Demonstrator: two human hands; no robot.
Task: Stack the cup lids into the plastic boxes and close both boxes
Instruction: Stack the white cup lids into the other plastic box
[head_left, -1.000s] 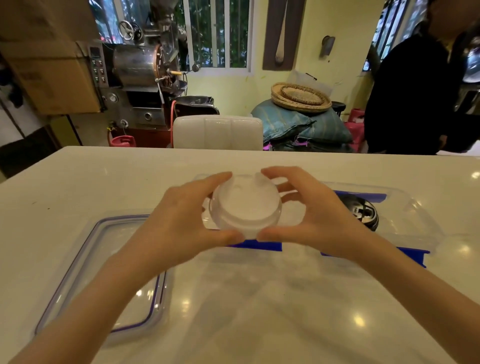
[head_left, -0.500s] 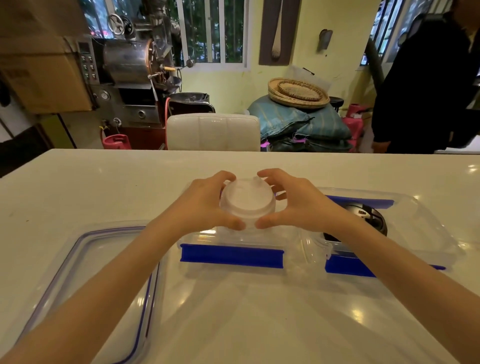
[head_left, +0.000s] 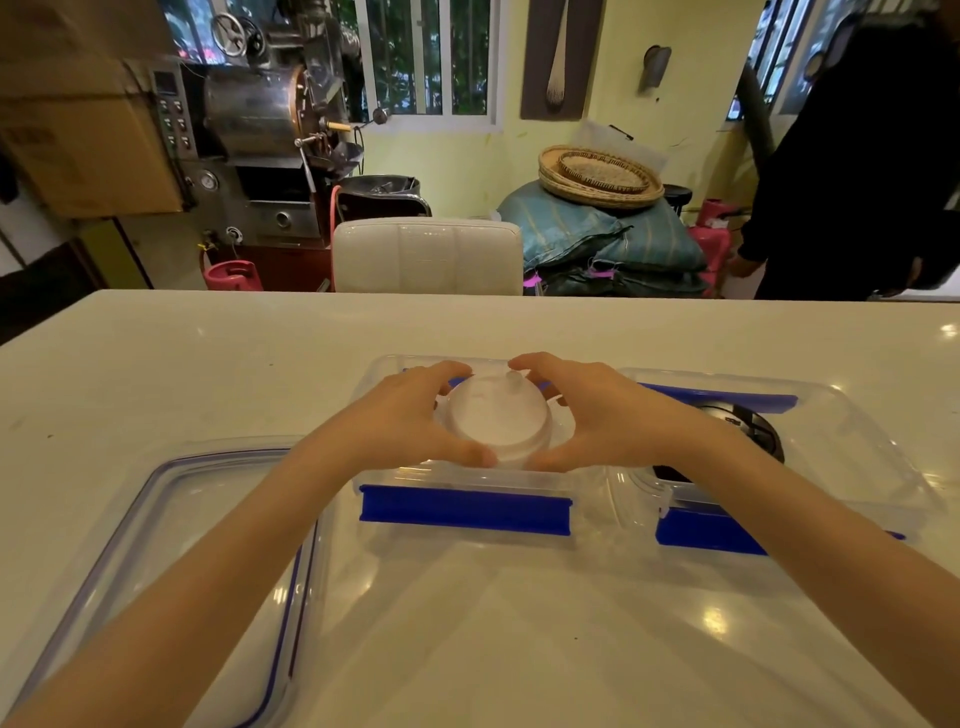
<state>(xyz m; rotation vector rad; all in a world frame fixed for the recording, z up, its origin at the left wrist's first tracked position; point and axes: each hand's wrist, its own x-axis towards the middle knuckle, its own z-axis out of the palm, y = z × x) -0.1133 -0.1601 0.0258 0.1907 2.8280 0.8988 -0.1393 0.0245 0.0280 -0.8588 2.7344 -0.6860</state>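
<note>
Cup lids (head_left: 497, 422), a translucent stack, are being gripped between left hand (head_left: 415, 421) and right hand (head_left: 597, 421) over the centre-frame box (head_left: 467, 512); both boxes are being left open, 1 box cover (head_left: 171, 545) lying lower left

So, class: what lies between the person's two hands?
In the head view, a stack of translucent round plastic cup lids sits between the left hand and right hand, over the clear blue-latched plastic box.

2 bare forearms enter from the bottom edge; no sleeves visible up to the frame edge. Left hand (head_left: 410, 421) and right hand (head_left: 597, 415): no gloves, rings, watch or bands (nails short, unpainted where visible).
</note>
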